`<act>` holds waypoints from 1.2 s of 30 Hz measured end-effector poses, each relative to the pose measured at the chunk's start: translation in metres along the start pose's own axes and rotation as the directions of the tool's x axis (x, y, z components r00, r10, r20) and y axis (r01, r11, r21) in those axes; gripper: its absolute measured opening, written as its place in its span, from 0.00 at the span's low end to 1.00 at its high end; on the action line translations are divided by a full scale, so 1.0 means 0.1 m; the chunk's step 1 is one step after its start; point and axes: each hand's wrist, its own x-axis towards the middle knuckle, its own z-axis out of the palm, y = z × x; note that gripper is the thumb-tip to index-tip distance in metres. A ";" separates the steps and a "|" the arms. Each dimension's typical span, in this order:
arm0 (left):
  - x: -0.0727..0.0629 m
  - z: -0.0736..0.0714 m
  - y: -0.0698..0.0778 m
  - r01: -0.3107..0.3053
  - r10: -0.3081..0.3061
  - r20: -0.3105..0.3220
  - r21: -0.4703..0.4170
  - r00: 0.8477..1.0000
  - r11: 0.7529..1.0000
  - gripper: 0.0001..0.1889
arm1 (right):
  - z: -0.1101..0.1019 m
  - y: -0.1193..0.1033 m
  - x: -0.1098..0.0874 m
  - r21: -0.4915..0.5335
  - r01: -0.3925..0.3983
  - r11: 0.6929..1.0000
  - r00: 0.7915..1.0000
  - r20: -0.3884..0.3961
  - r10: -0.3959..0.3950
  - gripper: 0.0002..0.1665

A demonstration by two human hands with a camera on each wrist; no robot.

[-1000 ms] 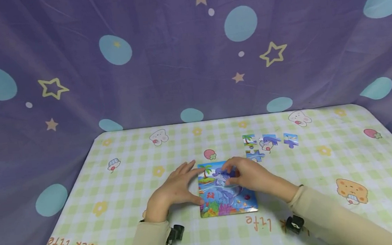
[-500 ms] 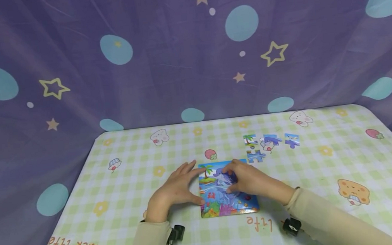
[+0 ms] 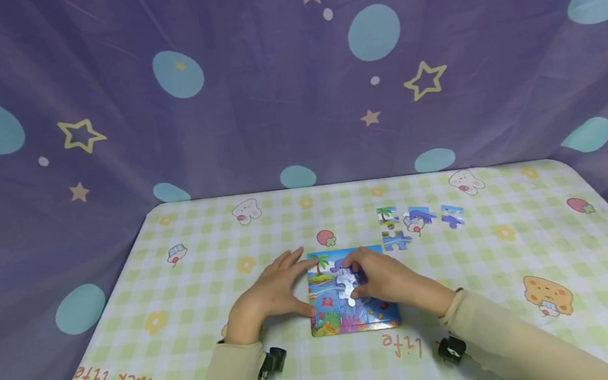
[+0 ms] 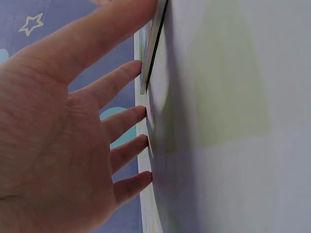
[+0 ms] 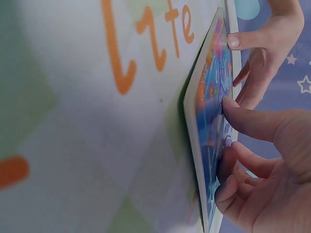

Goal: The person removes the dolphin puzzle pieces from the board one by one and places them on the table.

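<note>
Nearby, four loose pieces [image 3: 422,213] — left hand [image 3: 269,292] outspread against the puzzle [image 3: 328,323]; right hand [image 3: 390,278] with pinched piece [image 3: 347,281].

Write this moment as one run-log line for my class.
left hand touches puzzle board edge | right hand pinches puzzle piece over board | four loose pieces on tablecloth

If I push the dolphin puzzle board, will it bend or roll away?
The puzzle board will probably feel stiff: its edge looks straight in the left wrist view. It shouldn't roll, being flat with square corners. It might slide on the tablecloth, though the left hand touching its side could steady it.
</note>
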 end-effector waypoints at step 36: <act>0.02 0.01 -0.01 -0.002 0.002 -0.005 0.020 1.000 1.000 0.50 | -0.12 0.07 -0.07 0.197 0.159 0.967 0.986 -0.082 -0.146 0.15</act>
